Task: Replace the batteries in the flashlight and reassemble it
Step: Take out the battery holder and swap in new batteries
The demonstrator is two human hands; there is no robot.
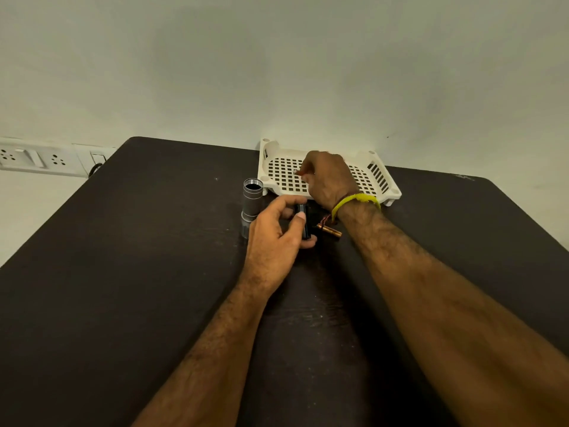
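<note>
A grey metal flashlight body [252,204] stands upright on the dark table, its threaded end open at the top. Just right of it my left hand [274,238] grips a black battery holder [303,223]. A copper-coloured battery [330,230] lies on the table under my right wrist. My right hand [328,177] reaches over the white slotted tray [278,171], fingers pinched on a small item at its fingertips [297,172] that is too small to identify.
The tray stands against the wall at the table's back edge. A white socket strip [37,158] is mounted on the wall at the far left. The dark table [138,257] spreads wide to the left and right of my arms.
</note>
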